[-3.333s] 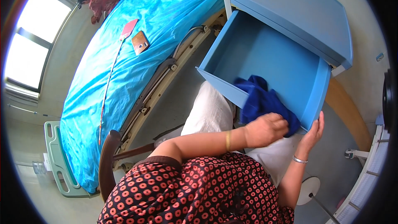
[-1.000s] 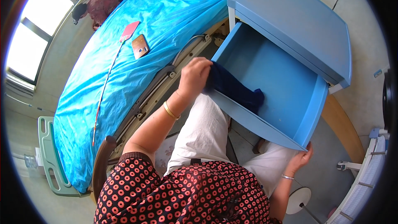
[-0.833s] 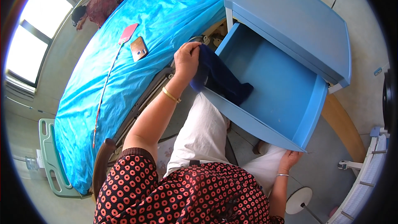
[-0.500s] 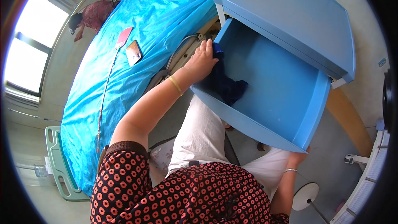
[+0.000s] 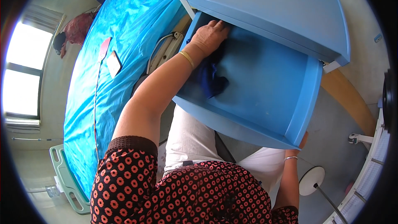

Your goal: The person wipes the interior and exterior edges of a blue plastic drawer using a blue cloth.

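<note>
A blue drawer (image 5: 265,95) stands pulled out from a blue bedside cabinet (image 5: 273,12) in front of me. My left hand (image 5: 208,37) reaches over its left side, down by the back left corner. The fingers are curled on a dark blue cloth (image 5: 213,81), which trails below the palm along the drawer's left wall and floor. My right hand (image 5: 304,140) grips the drawer's front right corner from outside; most of its fingers are hidden behind the panel.
To the left is a bed under a shiny blue sheet (image 5: 124,29), bearing a red fly swatter (image 5: 104,49) and a phone (image 5: 114,64). Another person (image 5: 78,29) is bent over beyond it. A round-topped stand (image 5: 311,180) and a wheeled bed frame (image 5: 360,139) lie to the right.
My left hand has moved from the drawer's left rim inward to the back left corner, drawing the cloth with it. My right hand stays at the front corner. The whole view has shifted slightly.
</note>
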Demonstrator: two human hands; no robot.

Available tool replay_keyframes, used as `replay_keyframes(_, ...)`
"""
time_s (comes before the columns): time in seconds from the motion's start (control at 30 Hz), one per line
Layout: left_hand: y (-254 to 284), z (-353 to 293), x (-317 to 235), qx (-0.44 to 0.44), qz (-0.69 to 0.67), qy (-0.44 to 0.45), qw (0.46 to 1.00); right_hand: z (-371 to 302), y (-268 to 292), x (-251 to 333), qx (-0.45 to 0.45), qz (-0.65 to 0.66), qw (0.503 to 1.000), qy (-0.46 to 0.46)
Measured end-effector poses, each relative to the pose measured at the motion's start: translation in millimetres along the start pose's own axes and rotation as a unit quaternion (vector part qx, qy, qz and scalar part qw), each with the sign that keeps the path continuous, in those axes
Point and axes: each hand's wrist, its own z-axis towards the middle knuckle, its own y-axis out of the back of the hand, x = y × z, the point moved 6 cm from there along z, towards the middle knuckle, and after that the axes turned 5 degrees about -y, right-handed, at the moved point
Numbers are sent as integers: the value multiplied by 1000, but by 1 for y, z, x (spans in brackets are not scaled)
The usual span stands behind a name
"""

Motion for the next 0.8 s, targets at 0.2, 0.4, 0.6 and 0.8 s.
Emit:
replay_keyframes(0.2, -21, -47, -27, 205, -45, 166, 964, 2, 0, 4, 14, -22, 999, -32)
replay_keyframes(0.4, -37, -38, -71, 182, -5, 68, 981, 4, -3, 0, 44, -66, 996, -43)
replay_keyframes(0.6, 15, -34, -149, 96, -75, -231, 965, 8, 8, 16, 68, -96, 992, -34)
replay_keyframes(0.8, 26, -64, -110, 244, -67, -434, 865, 3, 12, 14, 72, -86, 993, -43)
